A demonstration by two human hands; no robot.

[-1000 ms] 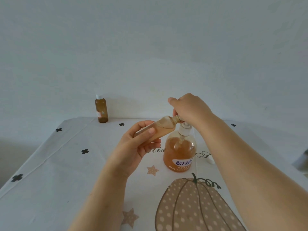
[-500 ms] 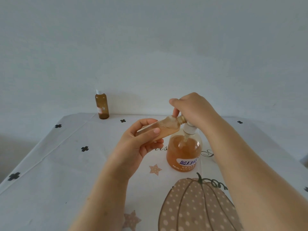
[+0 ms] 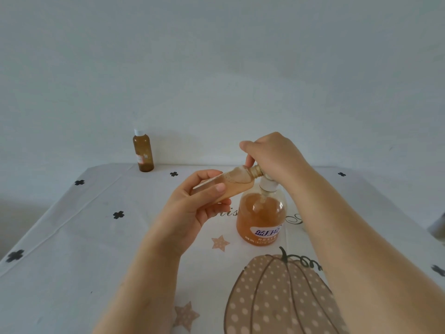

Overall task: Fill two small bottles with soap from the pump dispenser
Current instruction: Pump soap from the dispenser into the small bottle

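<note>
While the left hand (image 3: pixel 192 210) grips a small bottle (image 3: pixel 231 183) tilted nearly flat, fingers and thumb curled round its lower body, the bottle's open neck points right and goes in under the right hand (image 3: pixel 272 155). Amber liquid with foam shows inside it. That right hand sits on top of the pump dispenser (image 3: pixel 261 218), fingers curled down over the pump head, which is hidden beneath them; only the white collar (image 3: pixel 268 184) shows below. The dispenser stands upright on the tablecloth (image 3: pixel 72 249), well over half full of orange soap, blue-and-white label facing the camera. A second small bottle (image 3: pixel 143 153), brown, white cap on, stands upright at the far edge of the table, close to the wall (image 3: pixel 216 68), well apart from both hands. A printed pumpkin (image 3: pixel 277 297) lies just in front of the dispenser; stars and black cross marks dot the cloth.
</note>
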